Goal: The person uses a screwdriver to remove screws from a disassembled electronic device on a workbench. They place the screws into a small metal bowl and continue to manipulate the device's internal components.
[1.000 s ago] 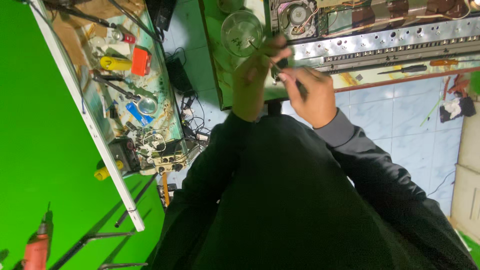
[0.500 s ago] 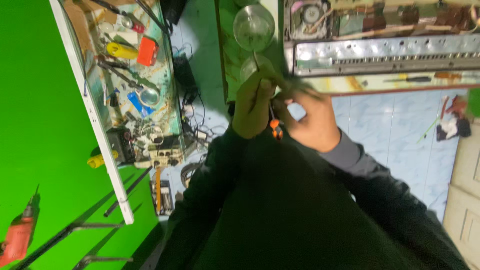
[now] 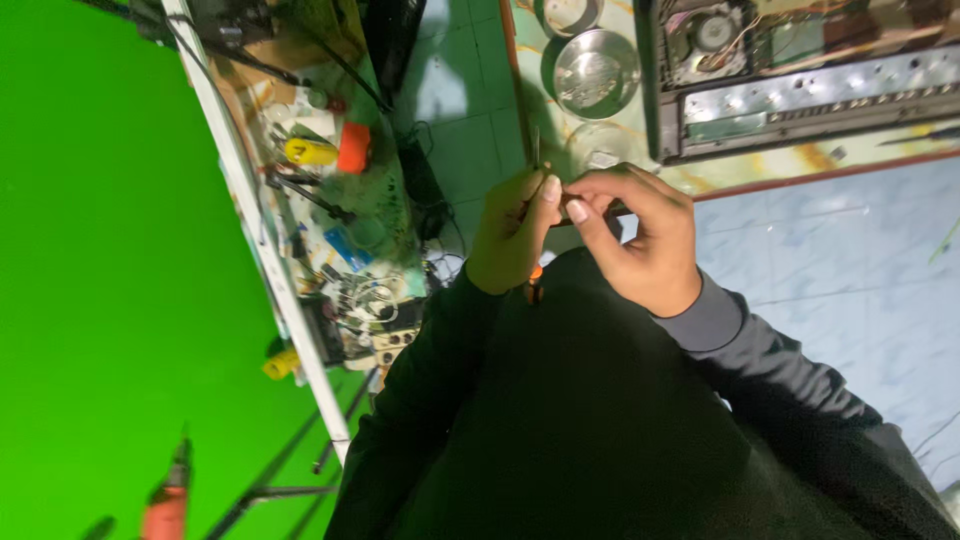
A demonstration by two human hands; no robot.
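Observation:
My left hand (image 3: 512, 238) is closed around a thin tool whose orange and black handle end (image 3: 533, 288) sticks out below the palm; its metal shaft (image 3: 537, 150) points up past the fingers. My right hand (image 3: 642, 240) meets it fingertip to fingertip, pinching a small dark part (image 3: 598, 213) next to the left thumb; what the part is cannot be made out. Both hands are held close in front of my dark-sleeved chest, just short of the table edge.
On the table beyond the hands stand a metal bowl (image 3: 595, 72), a clear glass dish (image 3: 600, 150) and an open electronic chassis with a silver front panel (image 3: 800, 95). A cluttered workbench (image 3: 335, 215) with tools runs along the left by a green wall. A red drill (image 3: 165, 500) is at lower left.
Both hands have drawn back from the glass dish toward my chest and stay joined. The view has shifted, so the table and chassis sit higher in the picture.

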